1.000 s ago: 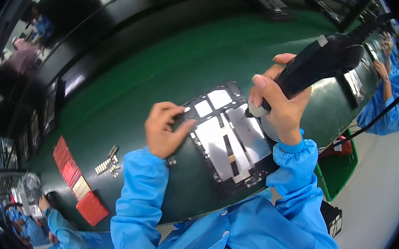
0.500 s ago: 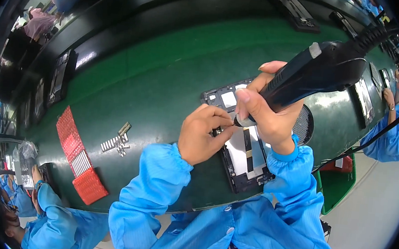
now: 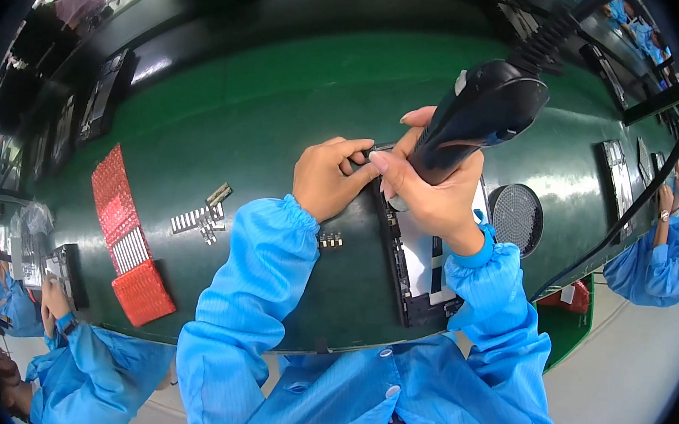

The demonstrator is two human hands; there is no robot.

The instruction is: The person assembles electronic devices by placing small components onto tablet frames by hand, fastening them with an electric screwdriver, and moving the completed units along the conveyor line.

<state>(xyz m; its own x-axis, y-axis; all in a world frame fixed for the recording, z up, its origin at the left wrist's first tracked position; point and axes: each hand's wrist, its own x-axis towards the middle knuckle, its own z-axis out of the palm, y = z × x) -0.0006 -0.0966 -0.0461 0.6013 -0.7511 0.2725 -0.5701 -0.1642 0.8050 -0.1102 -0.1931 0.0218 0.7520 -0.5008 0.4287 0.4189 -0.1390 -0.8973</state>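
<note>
My right hand [image 3: 447,202] is wrapped round a black electric screwdriver [image 3: 484,115], tilted with its cord end up and away. Its tip is hidden behind my fingers. Below it lies an opened flat device with a black frame and pale inner panels [image 3: 415,260]. My left hand [image 3: 330,177] has its thumb and fingers bent together at the device's far left corner, close to my right fingertips. What they pinch, if anything, is hidden. Small metal pieces [image 3: 330,241] lie on the table beside my left sleeve.
Right of the device stands a round dark dish with a bumpy grey inside [image 3: 516,221]. Red bubble wrap [image 3: 143,295] holding metal strips and a pile of small metal parts [image 3: 200,219] are at left. A green bin [image 3: 561,331] stands below the right edge. Co-workers sit on both sides.
Both hands moved up and left along the device to its far left corner. The screwdriver moved with the right hand and stands steeper. Small metal pieces beside the left sleeve are uncovered.
</note>
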